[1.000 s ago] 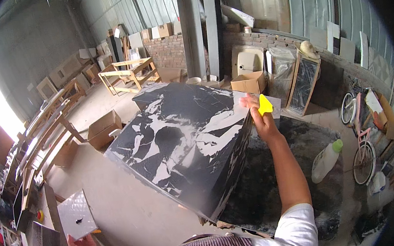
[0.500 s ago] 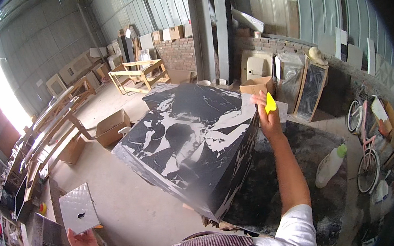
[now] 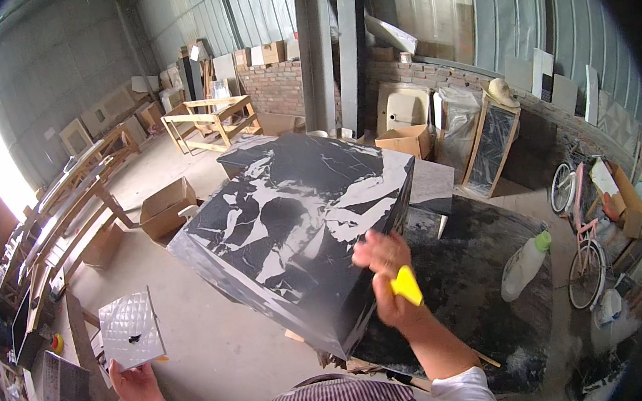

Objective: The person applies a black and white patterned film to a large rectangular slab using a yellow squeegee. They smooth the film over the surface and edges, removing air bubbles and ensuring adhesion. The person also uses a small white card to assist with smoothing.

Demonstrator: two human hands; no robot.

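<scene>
My left hand (image 3: 135, 382) grips the near edge of a square light-grey tile (image 3: 130, 319) with a raised quilted pattern. A small black dab (image 3: 135, 339) lies on the tile's face. Directly ahead stands a big block (image 3: 285, 227) clad in black-and-white marble-look slabs. My right hand (image 3: 388, 283), slightly blurred, is over the block's right edge, with its fingers stretched toward the top face. A small yellow scraper (image 3: 406, 286) is held against its palm and sticks out on the near side. Whether the fingertips touch the block I cannot tell.
Right of the block lies a dark, dusty slab (image 3: 468, 287) bearing a white bottle with a green cap (image 3: 526, 266). A pink bicycle (image 3: 584, 245) stands farther right. Cardboard boxes (image 3: 167, 207) and wooden frames (image 3: 217, 121) stand beyond; a cluttered bench runs along the left.
My right hand has come back toward me from the block's far right corner, along its right edge, with the yellow scraper. My left hand still holds the tile at about the same spot.
</scene>
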